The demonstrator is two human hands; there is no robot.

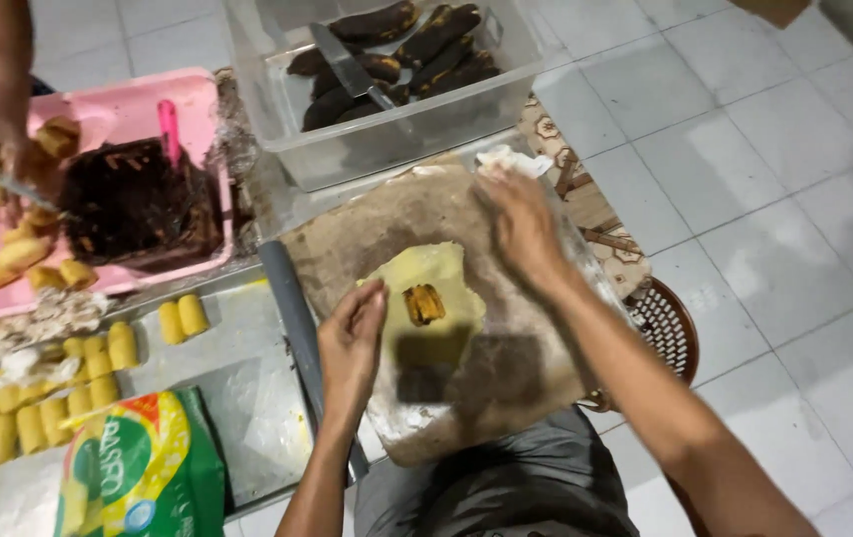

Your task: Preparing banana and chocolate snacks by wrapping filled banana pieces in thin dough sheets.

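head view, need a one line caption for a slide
Left hand holds the edge of a yellow dough sheet with a banana piece on it; right hand rests on the board.

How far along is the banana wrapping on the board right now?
Done: rows of finished rolls lie on the metal tray. In hand: a dough sheet lies flat on the board with a banana piece on it; the left hand touches its edge, the right hand rests on the board beyond it. Left: it is not yet rolled, and dark bananas remain in the clear tub.
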